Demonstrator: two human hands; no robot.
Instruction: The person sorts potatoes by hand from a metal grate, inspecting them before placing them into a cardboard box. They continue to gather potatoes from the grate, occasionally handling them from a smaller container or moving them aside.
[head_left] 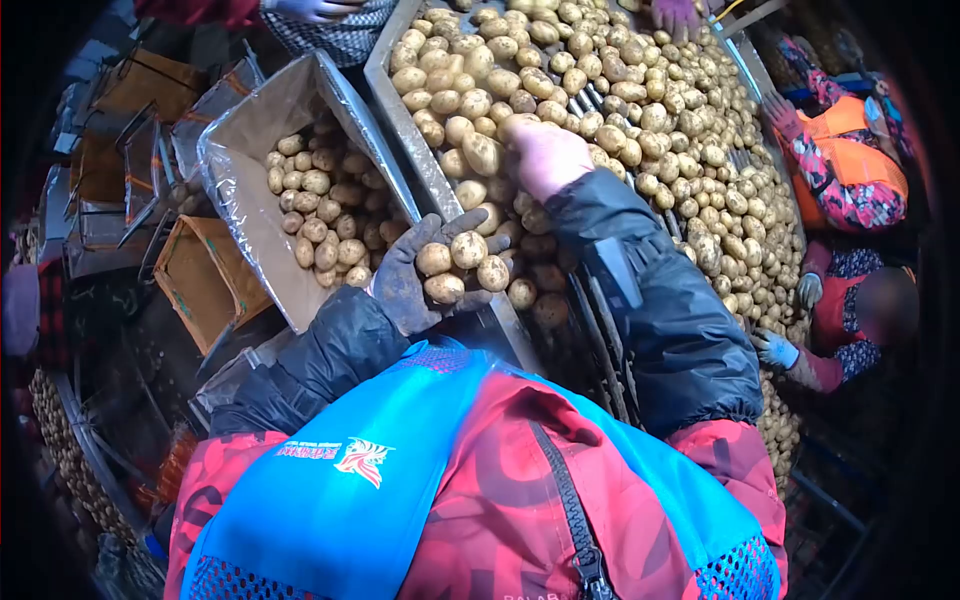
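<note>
Several potatoes rest in my left hand, which wears a dirty grey glove and is cupped palm up at the metal edge of the sorting belt. My right hand, in a pinkish glove and blurred, reaches over the heaped potatoes on the belt; its fingertips are smeared and what they touch is unclear. Left of my left hand stands a plastic-lined box with potatoes inside.
Across the belt at the right are co-workers, one in an orange vest, another with a pale blue glove. More gloved hands show at the top. Wooden-sided crates stand at the left. The belt's metal rim runs beside the box.
</note>
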